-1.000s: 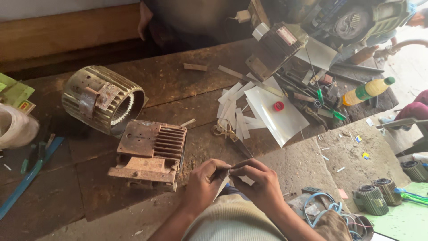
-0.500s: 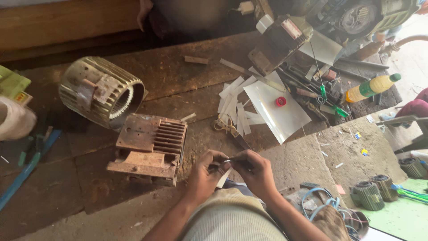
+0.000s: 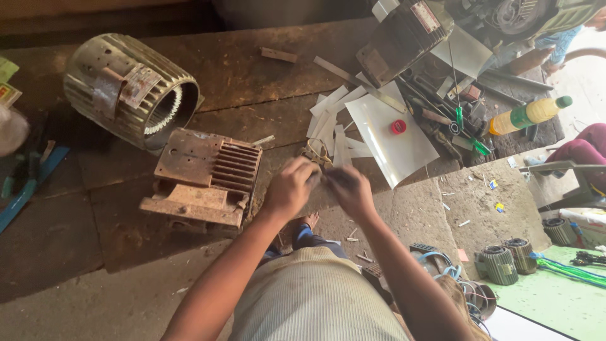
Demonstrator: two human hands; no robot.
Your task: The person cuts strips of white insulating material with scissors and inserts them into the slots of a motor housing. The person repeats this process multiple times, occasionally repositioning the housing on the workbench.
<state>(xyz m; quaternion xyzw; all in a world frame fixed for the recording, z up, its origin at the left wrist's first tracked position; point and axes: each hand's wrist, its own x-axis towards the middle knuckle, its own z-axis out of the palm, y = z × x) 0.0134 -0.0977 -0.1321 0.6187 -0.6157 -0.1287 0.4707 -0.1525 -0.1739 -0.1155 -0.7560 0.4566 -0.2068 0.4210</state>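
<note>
Two hands meet just above the near edge of the desk (image 3: pixel 265 69), fingertips drawn together around something small. The left hand (image 3: pixel 291 187) is curled in a narrow pinch; the right hand (image 3: pixel 349 191) pinches toward it, and a slim dark piece seems to sit between them (too blurred to name, so what either grip really holds I cannot tell). Held close like this, the work stays near the body and over the desk edge.

Just behind the fingers lie thin wire loops (image 3: pixel 314 153) and a fan of cut white paper strips (image 3: pixel 331 123), within easy reach. Beside them a larger white sheet (image 3: pixel 385 123) carries a small red roll of tape (image 3: pixel 398 127). To the left, touching the desk, sits a rusty finned motor housing (image 3: pixel 205 177), and behind it a ribbed metal stator shell (image 3: pixel 129 88) lies on its side, a pale rectangular label with red print stuck on its curved flank. Farther right, a yellow bottle with a green label band and cap (image 3: pixel 529 115) lies among hand tools. A dark boxy unit (image 3: pixel 404 38) at the far edge bears a light label on top.
</note>
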